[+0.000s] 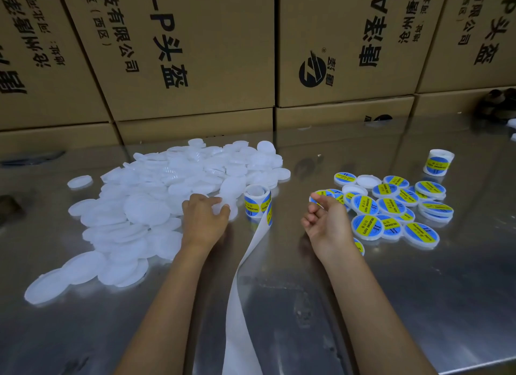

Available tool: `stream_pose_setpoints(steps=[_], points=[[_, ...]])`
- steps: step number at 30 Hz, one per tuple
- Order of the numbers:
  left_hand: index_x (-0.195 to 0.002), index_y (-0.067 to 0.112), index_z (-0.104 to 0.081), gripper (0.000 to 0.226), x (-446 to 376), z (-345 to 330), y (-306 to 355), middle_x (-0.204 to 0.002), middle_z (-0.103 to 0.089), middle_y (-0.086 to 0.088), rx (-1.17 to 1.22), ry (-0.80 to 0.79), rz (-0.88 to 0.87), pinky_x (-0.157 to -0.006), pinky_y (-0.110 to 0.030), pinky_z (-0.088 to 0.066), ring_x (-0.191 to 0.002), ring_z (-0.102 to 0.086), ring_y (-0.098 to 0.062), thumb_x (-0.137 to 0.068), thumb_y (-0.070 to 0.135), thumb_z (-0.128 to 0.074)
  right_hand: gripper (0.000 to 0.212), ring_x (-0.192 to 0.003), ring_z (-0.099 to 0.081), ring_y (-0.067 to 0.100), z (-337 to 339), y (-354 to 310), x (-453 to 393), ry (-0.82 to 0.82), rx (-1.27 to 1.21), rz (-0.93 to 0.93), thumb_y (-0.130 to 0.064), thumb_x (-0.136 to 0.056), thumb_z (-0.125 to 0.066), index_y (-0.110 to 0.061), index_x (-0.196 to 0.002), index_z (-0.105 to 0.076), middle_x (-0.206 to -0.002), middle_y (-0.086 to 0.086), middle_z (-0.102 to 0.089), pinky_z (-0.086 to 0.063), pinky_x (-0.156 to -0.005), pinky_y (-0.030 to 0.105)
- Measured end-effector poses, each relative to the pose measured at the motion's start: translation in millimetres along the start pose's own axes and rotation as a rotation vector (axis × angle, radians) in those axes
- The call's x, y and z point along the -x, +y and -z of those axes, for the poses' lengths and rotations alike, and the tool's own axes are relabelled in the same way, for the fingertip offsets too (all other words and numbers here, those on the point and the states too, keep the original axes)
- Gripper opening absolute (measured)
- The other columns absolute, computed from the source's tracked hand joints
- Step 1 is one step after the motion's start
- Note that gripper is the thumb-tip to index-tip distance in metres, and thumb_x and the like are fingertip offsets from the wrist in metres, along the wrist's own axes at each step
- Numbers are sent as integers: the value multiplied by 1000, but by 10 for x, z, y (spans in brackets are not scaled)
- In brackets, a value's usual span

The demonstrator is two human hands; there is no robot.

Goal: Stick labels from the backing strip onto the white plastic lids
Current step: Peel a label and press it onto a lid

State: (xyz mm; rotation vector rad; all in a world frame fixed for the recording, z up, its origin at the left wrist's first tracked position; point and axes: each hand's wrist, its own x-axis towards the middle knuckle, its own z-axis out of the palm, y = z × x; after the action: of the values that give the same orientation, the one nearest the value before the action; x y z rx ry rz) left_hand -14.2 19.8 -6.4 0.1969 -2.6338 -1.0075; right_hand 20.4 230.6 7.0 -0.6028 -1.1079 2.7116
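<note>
Lids [156,207] mostly bare — one small labelled cluster [391,207] done. Left hand [205,221] grips a blank lid; right hand [325,221] curls loosely, empty.

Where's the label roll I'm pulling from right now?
In the head view, the label roll stands upright mid-table, just right of the left hand at the plain lid pile's right edge, its empty backing strip trailing toward you between both forearms.

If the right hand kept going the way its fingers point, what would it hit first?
Probably the nearest labelled lids: the right hand, fingers loosely curled, points up and away toward that pile's left edge. Depth is hard to judge.
</note>
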Motion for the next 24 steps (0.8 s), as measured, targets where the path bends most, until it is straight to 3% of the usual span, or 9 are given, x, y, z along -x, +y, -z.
stream_pose_setpoints(steps=[9,16,19,21,24], points=[[-123,10,-70,35,-25,-14,-41,-134,-56,-7,-61,-18,-84,-104,-38,-40,-130,-39,-25,-94,29,-69,17,-41,-35,10,-22,30,-10,-20,104,15,-10,-96,-43,-10,-94,-60,-53,-1,-46,-33,-42,21],[-123,6,-68,32,-14,89,62,-125,-67,-11,80,103,-66,-100,-38,-47,-117,-59,-27,-101,28,-59,14,-46,-41,11,-78,139,-6,-39,456,145,-9,-92,-50,-11,-88,-64,-62,2,-52,-39,-44,24],[-106,8,-72,23,15,148,126,-105,-72,-6,226,142,-20,-81,-27,-46,-101,-63,-24,-100,24,-56,10,-56,-49,9,-80,226,-15,-55,602,228,-14,-93,-56,-16,-88,-64,-69,-2,-58,-47,-51,25],[-95,10,-69,16,18,200,173,-90,-69,0,400,167,56,-72,-25,-45,-92,-63,-24,-97,18,-55,6,-70,-55,10,-69,281,-30,-83,718,296,-16,-94,-58,-18,-93,-64,-80,-5,-60,-53,-68,32],[-97,16,-69,14,31,261,250,-94,-70,0,609,102,125,-68,-28,-53,-76,-63,-20,-97,14,-55,9,-79,-58,6,-70,336,-44,-181,806,400,-11,-93,-61,-16,-101,-61,-93,-2,-63,-49,-74,19]])
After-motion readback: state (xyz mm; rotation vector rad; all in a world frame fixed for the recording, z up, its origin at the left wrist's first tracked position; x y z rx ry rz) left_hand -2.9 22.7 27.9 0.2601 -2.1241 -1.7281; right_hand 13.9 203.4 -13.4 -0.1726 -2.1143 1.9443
